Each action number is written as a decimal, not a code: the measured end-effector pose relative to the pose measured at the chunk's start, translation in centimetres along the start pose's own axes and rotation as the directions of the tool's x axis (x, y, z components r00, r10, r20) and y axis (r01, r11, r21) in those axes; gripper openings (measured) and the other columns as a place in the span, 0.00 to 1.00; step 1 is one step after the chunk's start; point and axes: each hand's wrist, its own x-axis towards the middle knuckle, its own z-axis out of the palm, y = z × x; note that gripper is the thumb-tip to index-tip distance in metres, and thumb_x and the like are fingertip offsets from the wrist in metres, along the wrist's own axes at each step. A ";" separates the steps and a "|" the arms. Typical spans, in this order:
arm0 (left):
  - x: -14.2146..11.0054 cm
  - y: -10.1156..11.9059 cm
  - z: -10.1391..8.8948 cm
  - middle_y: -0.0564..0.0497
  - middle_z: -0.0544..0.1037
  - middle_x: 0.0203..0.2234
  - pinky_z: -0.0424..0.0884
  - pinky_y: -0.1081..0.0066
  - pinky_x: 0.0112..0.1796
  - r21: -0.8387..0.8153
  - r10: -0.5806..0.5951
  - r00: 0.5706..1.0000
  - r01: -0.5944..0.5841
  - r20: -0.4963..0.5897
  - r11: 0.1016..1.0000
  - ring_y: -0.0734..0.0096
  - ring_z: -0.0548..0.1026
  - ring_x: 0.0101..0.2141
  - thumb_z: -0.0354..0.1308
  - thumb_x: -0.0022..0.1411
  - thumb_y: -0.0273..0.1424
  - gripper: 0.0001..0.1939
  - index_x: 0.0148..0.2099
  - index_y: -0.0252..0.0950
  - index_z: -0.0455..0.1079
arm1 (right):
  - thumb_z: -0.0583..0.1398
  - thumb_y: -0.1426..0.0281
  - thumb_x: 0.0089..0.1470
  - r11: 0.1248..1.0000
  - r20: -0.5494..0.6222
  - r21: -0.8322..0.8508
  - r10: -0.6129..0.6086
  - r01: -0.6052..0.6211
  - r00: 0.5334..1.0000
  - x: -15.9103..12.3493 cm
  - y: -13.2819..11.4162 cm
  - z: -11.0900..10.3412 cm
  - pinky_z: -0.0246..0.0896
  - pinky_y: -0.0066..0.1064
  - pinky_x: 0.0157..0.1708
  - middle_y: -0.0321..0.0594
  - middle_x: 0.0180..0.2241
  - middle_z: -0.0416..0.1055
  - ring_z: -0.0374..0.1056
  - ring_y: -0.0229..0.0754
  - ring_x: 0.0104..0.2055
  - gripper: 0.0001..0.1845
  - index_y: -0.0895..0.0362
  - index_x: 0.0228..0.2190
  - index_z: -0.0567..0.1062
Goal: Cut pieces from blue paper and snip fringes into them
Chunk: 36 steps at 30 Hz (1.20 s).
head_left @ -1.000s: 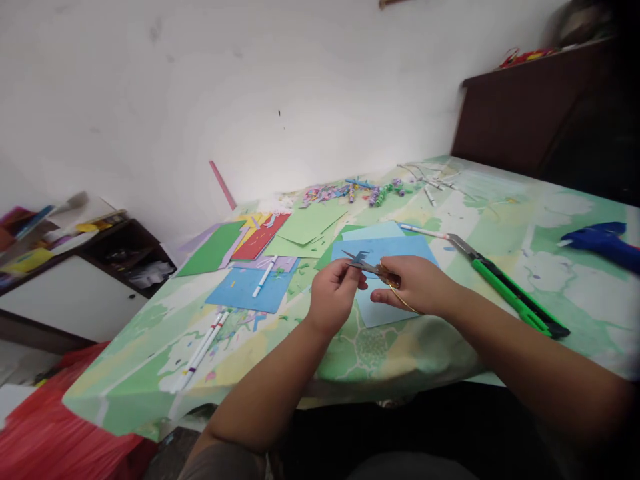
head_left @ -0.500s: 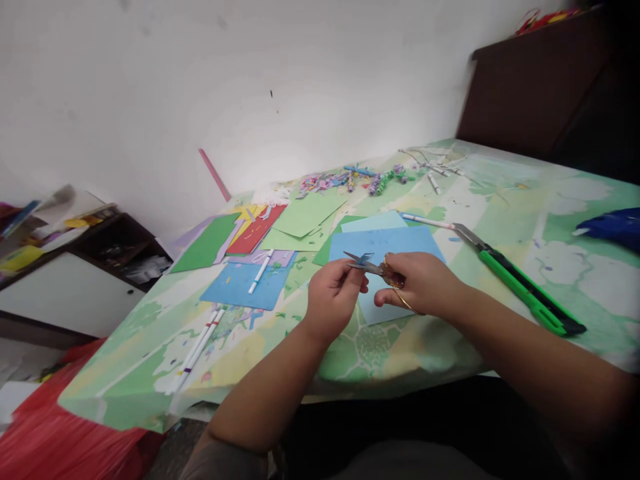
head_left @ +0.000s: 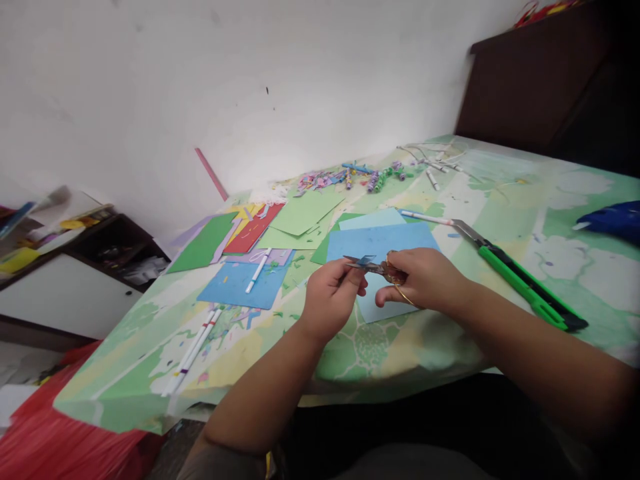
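Note:
My right hand (head_left: 425, 277) is closed round the gold-coloured handles of a pair of scissors (head_left: 376, 268), whose blades point left. Between the blades is a small blue piece of paper (head_left: 367, 261). My left hand (head_left: 333, 297) pinches that paper between thumb and fingers, right beside the blades; its lower part is hidden by the fingers. Both hands hover over a blue sheet (head_left: 390, 241) and a pale blue sheet (head_left: 377, 307) on the table.
A green utility knife (head_left: 530, 283) lies to the right, blade out. Coloured sheets (head_left: 305, 213), marker pens (head_left: 197, 350) and paper scraps cover the left. Decorated rolls (head_left: 380, 179) and white sticks (head_left: 433, 179) lie at the back on the patterned tablecloth (head_left: 370, 347). A dark cabinet (head_left: 520, 93) stands back right.
The scissor blades have come closer together on the blue paper. Both hands stay in nearly the same place, and the whole view has shifted slightly.

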 end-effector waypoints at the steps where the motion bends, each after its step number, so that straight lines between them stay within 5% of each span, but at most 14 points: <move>1: 0.0 0.0 0.0 0.54 0.69 0.16 0.62 0.75 0.26 -0.001 -0.004 1.000 0.004 0.000 1.000 0.77 0.67 0.21 0.49 0.56 0.32 0.13 0.21 0.36 0.65 | 0.52 0.38 0.31 1.000 -0.002 -0.006 -0.002 0.002 1.000 0.0 0.0 0.0 0.38 0.27 0.20 0.34 0.15 0.58 0.53 0.36 0.19 0.31 0.55 0.16 0.58; 18: 0.1 -0.7 0.7 0.57 0.67 0.14 0.63 0.77 0.24 -0.198 -0.177 0.984 0.167 -0.032 0.966 0.80 0.66 0.18 0.50 0.56 0.34 0.12 0.23 0.34 0.64 | 0.53 0.44 0.38 0.998 0.177 -0.008 -0.060 0.063 0.982 -0.2 0.3 -1.1 0.41 0.26 0.20 0.34 0.20 0.62 0.54 0.36 0.21 0.26 0.55 0.21 0.60; 36: -0.6 -0.2 0.8 0.57 0.68 0.15 0.62 0.77 0.25 -0.077 -0.051 0.998 0.048 -0.029 0.996 0.80 0.67 0.19 0.50 0.57 0.33 0.12 0.23 0.35 0.63 | 0.52 0.42 0.38 0.998 0.198 0.012 -0.063 0.062 0.978 -0.7 -0.4 -1.6 0.41 0.26 0.21 0.36 0.19 0.60 0.53 0.36 0.21 0.27 0.55 0.20 0.60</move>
